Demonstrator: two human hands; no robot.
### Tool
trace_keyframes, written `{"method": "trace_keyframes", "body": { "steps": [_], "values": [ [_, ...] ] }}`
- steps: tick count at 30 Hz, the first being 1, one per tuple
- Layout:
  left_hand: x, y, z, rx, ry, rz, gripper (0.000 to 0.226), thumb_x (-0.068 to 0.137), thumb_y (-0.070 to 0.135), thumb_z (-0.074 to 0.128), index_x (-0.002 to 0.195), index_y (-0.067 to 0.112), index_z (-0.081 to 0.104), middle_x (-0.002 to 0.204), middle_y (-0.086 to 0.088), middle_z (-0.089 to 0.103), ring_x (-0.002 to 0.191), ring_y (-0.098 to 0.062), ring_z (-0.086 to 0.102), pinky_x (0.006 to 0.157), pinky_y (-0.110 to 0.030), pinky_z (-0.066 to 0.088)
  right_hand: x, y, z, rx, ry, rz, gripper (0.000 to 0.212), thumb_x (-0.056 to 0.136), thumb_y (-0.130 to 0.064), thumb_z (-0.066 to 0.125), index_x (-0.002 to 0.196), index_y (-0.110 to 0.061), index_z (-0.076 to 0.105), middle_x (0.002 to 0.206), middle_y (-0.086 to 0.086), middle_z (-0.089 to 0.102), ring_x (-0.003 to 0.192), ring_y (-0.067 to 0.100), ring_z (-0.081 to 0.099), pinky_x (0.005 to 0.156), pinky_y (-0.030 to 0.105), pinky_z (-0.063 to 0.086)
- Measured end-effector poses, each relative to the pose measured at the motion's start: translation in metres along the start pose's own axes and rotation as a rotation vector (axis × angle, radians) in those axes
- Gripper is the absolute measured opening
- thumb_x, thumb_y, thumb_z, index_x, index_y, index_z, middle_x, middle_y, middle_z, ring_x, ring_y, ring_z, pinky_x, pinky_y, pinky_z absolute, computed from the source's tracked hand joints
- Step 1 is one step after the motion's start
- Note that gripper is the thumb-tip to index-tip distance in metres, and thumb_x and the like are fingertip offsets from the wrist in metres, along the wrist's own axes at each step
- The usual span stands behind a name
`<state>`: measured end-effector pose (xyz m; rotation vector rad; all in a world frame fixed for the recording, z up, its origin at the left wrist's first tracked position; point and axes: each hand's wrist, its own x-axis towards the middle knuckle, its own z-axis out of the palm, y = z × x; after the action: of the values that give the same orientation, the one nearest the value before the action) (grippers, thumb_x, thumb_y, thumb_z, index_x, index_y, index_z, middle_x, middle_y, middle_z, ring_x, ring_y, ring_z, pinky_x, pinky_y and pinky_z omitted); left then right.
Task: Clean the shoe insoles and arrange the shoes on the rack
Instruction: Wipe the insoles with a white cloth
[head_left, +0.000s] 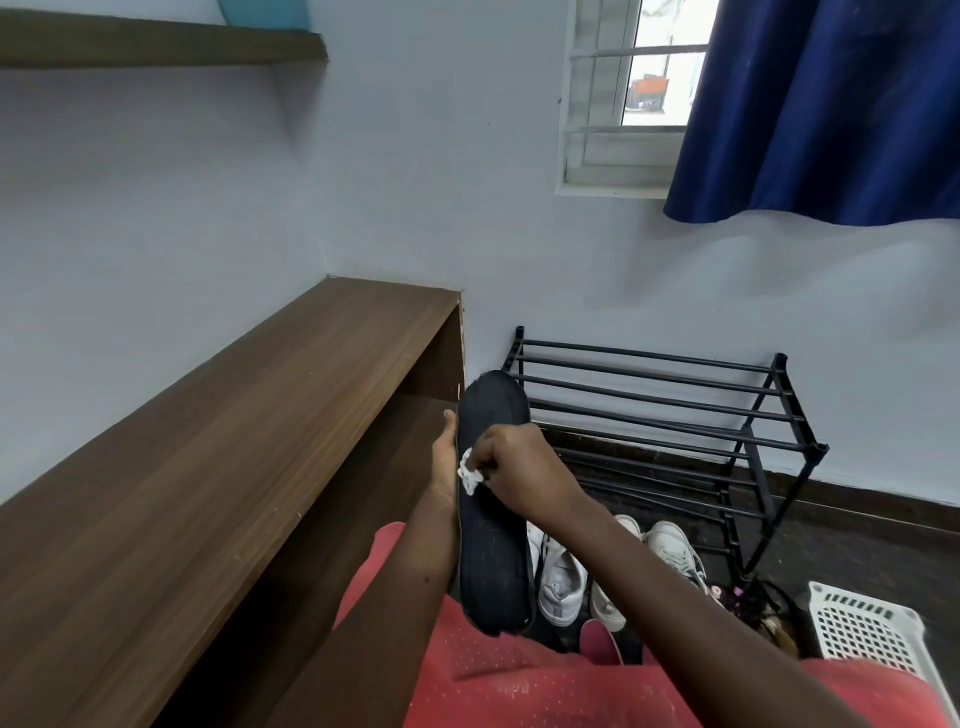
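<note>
A long black insole (491, 525) stands almost upright in front of me, its lower end near my red-clad lap. My left hand (445, 460) grips it from behind along its left edge, thumb up beside the rim. My right hand (511, 465) pinches a small crumpled white wipe (469, 474) and presses it against the middle of the insole. The black metal shoe rack (675, 436) stands bare against the wall behind. On the floor under my arms lie white sneakers (561, 577) (675, 551), partly hidden by my right forearm.
A long brown wooden bench (218, 457) runs along the left wall. A white perforated plastic basket (872, 634) sits at the lower right beside dark cables. A red shoe tip (600, 642) pokes out below. Blue curtain (831, 104) hangs over the window.
</note>
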<state>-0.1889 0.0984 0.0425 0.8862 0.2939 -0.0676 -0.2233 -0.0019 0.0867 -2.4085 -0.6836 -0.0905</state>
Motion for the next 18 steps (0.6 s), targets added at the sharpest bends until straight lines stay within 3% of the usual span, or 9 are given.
{"method": "trace_keyframes", "body": {
  "steps": [2,4,7,9,11,13,18],
  "values": [
    [-0.004,0.000,0.002,0.077,0.025,0.008,0.063,0.103,0.030,0.022,0.061,0.001,0.059,0.053,-0.006,0.063,0.041,-0.005,0.061,0.039,-0.013,0.046,-0.004,0.000,0.000,0.004,-0.048,-0.004,0.022,0.084,0.006,0.055,0.096,-0.001,0.073,0.106,0.009,0.069,0.099,0.019,0.062,0.085,0.010,0.028],
    [-0.011,0.003,0.006,0.172,0.040,0.015,0.052,0.103,0.030,0.021,0.067,0.007,0.050,0.044,-0.004,0.057,0.033,-0.002,0.054,0.035,-0.010,0.042,-0.004,-0.001,0.000,-0.006,-0.028,-0.005,0.016,0.087,-0.005,0.060,0.096,-0.001,0.073,0.106,0.008,0.069,0.099,0.017,0.061,0.087,0.010,0.027],
    [-0.007,0.006,0.006,0.172,0.060,-0.028,0.053,0.102,0.036,0.022,0.070,0.005,0.051,0.047,-0.006,0.060,0.034,-0.004,0.057,0.037,-0.012,0.044,0.003,0.003,0.002,0.017,0.072,0.030,0.013,0.084,-0.007,0.064,0.091,-0.004,0.075,0.098,0.008,0.072,0.091,0.019,0.065,0.095,0.031,0.042],
    [-0.009,0.005,0.006,0.144,0.039,-0.056,0.059,0.101,0.043,0.023,0.077,0.001,0.056,0.055,-0.009,0.065,0.047,-0.008,0.064,0.046,-0.015,0.049,0.013,0.007,0.002,-0.026,0.108,0.057,0.015,0.083,-0.004,0.062,0.088,-0.002,0.075,0.091,0.011,0.072,0.086,0.023,0.065,0.084,0.034,0.048],
    [-0.015,0.001,0.006,0.059,-0.045,-0.109,0.065,0.097,0.055,0.026,0.094,0.001,0.062,0.082,-0.017,0.068,0.076,-0.017,0.068,0.069,-0.025,0.054,0.022,0.008,-0.002,-0.038,0.153,0.079,0.015,0.080,0.000,0.059,0.084,-0.001,0.073,0.082,0.014,0.070,0.080,0.026,0.064,0.073,0.035,0.050],
    [-0.024,-0.003,0.009,-0.049,-0.116,-0.152,0.065,0.093,0.059,0.031,0.107,0.006,0.065,0.100,-0.017,0.065,0.095,-0.023,0.063,0.087,-0.034,0.048,0.030,0.009,-0.007,-0.003,0.228,0.100,0.011,0.078,0.004,0.056,0.080,-0.004,0.063,0.076,0.013,0.066,0.073,0.027,0.060,0.065,0.036,0.048],
    [-0.029,0.000,0.014,-0.106,-0.189,-0.157,0.062,0.091,0.060,0.035,0.122,0.012,0.060,0.110,-0.015,0.064,0.101,-0.024,0.061,0.092,-0.037,0.047,0.043,0.004,-0.014,0.103,0.332,0.128,0.027,0.079,0.005,0.052,0.103,-0.007,0.044,0.090,0.012,0.067,0.082,0.029,0.061,0.071,0.040,0.051]
  ]
}}
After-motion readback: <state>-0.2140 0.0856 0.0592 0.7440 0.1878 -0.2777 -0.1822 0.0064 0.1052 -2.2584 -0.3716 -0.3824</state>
